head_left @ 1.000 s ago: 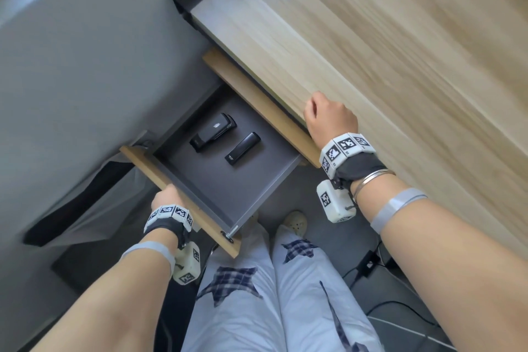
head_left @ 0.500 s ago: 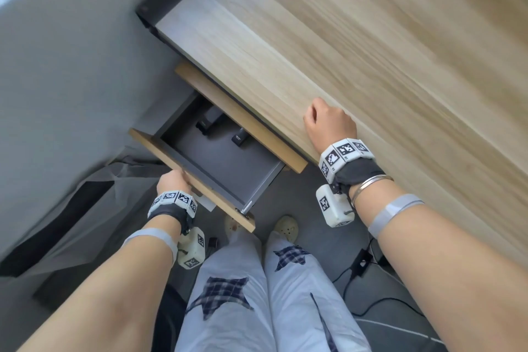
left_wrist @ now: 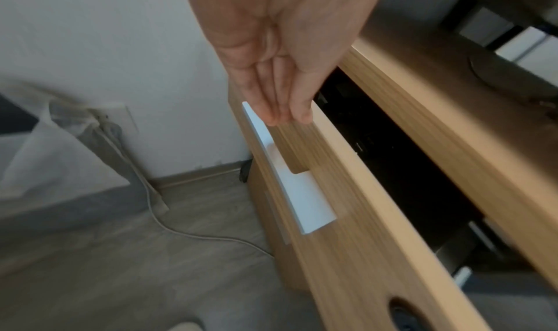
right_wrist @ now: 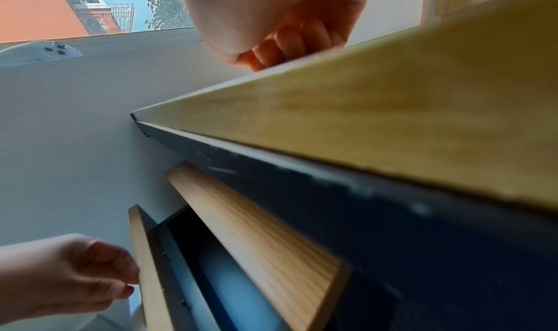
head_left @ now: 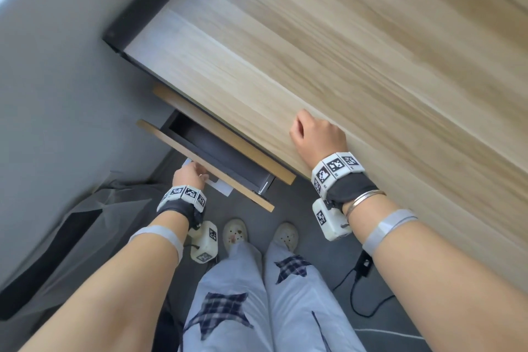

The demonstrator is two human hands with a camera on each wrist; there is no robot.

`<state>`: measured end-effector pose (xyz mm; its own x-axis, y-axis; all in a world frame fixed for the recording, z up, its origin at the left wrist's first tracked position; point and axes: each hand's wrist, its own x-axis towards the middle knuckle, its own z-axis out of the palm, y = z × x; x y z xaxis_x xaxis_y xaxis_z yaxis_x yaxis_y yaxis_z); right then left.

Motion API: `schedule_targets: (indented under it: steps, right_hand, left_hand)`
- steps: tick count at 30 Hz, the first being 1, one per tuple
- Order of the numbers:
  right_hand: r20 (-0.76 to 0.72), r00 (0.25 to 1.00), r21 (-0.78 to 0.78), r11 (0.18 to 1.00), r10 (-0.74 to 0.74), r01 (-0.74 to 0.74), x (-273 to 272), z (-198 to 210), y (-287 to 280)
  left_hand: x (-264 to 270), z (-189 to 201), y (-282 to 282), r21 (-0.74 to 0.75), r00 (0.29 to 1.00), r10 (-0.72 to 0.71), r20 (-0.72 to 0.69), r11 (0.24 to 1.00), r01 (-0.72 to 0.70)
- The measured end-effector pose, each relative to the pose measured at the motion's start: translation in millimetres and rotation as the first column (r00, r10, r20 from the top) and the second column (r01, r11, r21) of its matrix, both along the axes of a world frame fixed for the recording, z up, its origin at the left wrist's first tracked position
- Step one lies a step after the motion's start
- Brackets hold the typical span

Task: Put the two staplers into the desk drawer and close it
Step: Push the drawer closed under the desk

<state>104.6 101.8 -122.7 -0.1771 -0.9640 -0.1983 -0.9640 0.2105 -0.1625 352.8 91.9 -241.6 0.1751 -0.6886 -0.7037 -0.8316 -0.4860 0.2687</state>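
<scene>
Drawer (head_left: 211, 157), centre-left of frame, is nearly shut; the staplers aren't visible, presumably inside. Left hand (head_left: 188, 176) pushes its front with straight fingers, while the right hand (head_left: 317, 137) rests fisted and empty on the tabletop (head_left: 343, 51), probably for balance.

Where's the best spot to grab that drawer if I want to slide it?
Take the white handle on the wooden drawer front, coming from the front and hooking your fingers in from above. It is a long lip standing off the panel with a gap behind it. The left hand has its straight fingers there.
</scene>
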Motion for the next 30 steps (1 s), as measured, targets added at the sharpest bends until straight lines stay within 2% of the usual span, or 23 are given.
schedule_targets:
  steps: [6, 8, 13, 20, 23, 26, 30]
  right_hand:
    - [-0.002, 1.000, 0.016, 1.000, 0.004, -0.004, -2, 1, -2]
    - [0.016, 1.000, 0.006, 1.000, -0.008, 0.008, -3, 1, -2]
    - [0.062, 0.997, -0.027, 0.999, -0.038, 0.040, -3, -1, -3]
    - [0.054, 0.996, -0.021, 0.997, -0.070, 0.071, -4, -5, -3]
    - [0.049, 0.996, -0.029, 0.996, -0.079, 0.080, -4, -6, -3]
    - [0.037, 0.996, -0.032, 0.996, -0.081, 0.082, -3, -6, -2]
    - [0.055, 0.995, -0.068, 0.994, -0.084, 0.088, -3, -6, -2]
  left_hand:
    - [-21, -14, -24, 0.037, 0.972, 0.193, -0.133, 0.981, -0.190]
    - [-22, -21, -30, 0.032, 0.945, 0.241, -0.222, 0.970, -0.240]
    - [-23, -31, -40, 0.033, 0.911, 0.264, -0.316, 0.963, -0.267]
    - [-30, -39, -52, 0.065, 0.896, 0.286, -0.340, 0.958, -0.281]
    - [-40, -29, -54, 0.083, 0.875, 0.296, -0.382, 0.955, -0.286]
    - [-45, -21, -53, 0.063, 0.889, 0.273, -0.368, 0.961, -0.269]
    - [-49, -24, -57, 0.185, 0.767, 0.426, -0.480, 0.904, -0.386]
